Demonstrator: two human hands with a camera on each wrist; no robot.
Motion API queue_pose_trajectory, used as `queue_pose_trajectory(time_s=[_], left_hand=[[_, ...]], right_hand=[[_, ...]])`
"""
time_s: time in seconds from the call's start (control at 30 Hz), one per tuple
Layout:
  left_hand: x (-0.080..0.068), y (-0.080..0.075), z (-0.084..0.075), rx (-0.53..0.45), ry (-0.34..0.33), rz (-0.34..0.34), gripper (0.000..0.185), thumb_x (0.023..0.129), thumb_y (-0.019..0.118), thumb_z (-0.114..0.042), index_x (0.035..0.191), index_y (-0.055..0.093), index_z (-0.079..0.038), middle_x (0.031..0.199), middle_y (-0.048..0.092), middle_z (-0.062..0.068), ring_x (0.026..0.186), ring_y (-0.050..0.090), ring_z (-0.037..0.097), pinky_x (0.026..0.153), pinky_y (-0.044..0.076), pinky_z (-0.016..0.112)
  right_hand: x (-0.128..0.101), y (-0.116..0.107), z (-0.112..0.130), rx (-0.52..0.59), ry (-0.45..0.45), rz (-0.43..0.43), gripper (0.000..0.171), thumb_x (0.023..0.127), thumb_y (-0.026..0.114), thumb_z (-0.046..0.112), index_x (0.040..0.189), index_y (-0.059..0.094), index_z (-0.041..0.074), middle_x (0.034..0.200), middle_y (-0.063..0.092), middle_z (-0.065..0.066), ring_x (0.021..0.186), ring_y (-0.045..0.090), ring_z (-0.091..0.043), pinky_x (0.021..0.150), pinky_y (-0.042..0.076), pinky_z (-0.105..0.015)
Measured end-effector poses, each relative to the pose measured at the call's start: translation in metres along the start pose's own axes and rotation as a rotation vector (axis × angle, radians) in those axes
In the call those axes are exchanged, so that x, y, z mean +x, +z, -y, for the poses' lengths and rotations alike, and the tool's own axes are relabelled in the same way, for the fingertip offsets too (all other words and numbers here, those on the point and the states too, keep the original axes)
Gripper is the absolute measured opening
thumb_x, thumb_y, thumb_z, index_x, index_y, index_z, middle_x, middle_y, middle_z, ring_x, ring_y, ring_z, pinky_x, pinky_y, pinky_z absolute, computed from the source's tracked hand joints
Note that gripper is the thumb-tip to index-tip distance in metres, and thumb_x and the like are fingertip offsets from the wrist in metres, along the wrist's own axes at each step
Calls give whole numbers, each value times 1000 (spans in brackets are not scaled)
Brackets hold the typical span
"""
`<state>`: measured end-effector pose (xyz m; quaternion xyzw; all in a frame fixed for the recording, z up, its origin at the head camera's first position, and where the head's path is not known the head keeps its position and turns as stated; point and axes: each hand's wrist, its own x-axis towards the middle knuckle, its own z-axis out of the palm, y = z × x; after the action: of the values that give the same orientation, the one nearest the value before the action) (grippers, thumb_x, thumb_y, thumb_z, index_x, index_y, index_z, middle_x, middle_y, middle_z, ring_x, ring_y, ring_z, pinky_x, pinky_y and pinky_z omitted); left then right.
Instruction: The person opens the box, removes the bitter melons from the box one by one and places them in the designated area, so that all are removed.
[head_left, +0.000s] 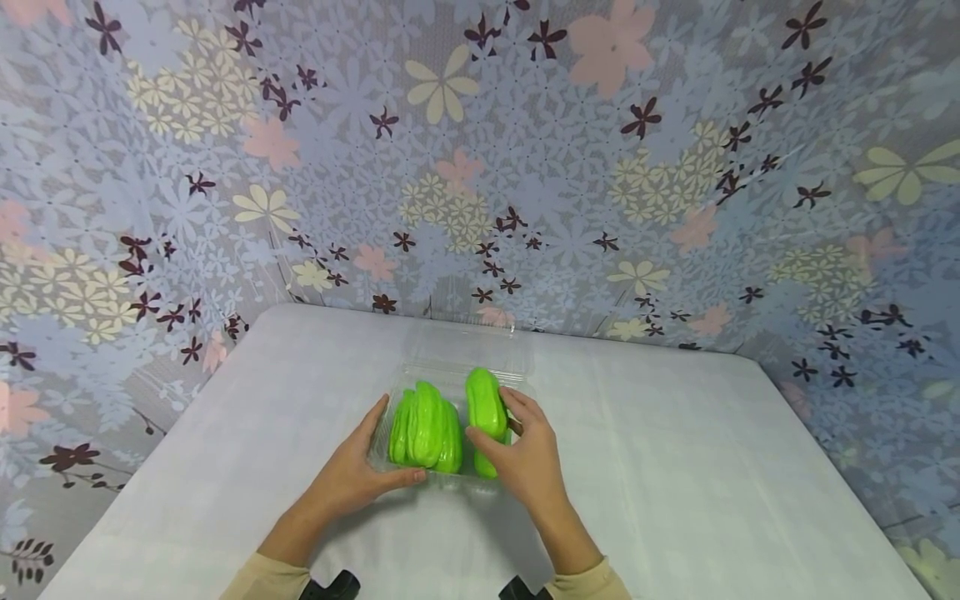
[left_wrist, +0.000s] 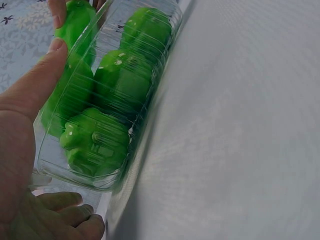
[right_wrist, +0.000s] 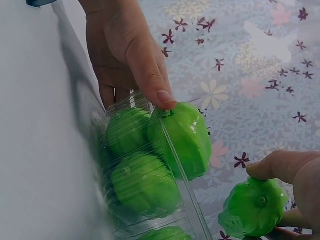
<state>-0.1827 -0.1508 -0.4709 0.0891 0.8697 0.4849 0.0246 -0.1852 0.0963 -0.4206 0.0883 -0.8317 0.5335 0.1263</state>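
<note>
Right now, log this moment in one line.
left hand: touching clear container | right hand: gripping green pepper | other green peppers: inside container

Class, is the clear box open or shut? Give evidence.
The clear box is open: its lid extends beyond the far edge, leaving the green peppers uncovered.

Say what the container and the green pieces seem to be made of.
Container: clear plastic, glossy; contents show through its ribbed walls. Green pieces: possibly moulded plastic or foam, smooth and shiny, given bright highlights and even colour; real produce can't be ruled out.
</note>
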Motion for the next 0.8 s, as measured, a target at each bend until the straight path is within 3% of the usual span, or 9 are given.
queue_pose_trajectory(time_s=[0.27, 0.8], left_hand=[[-1, -1, -2, -5, -16, -1, 123, 74, 88, -49, 163, 12, -12, 164, 20, 17, 147, 22, 43, 114, 23, 64], [0, 0, -4, 16, -31, 2, 121, 75, 88, -49, 163, 12, -14, 164, 19, 17, 147, 22, 43, 114, 24, 64]], right_hand=[[1, -4, 1, 22, 16, -35, 71, 82, 86, 15, 142, 53, -6, 145, 50, -15, 134, 47, -30, 104, 47, -45], [4, -16, 3, 56, 28, -56, 70, 84, 84, 15, 142, 52, -7, 146, 49, -17, 135, 46, -33, 106, 46, -46]])
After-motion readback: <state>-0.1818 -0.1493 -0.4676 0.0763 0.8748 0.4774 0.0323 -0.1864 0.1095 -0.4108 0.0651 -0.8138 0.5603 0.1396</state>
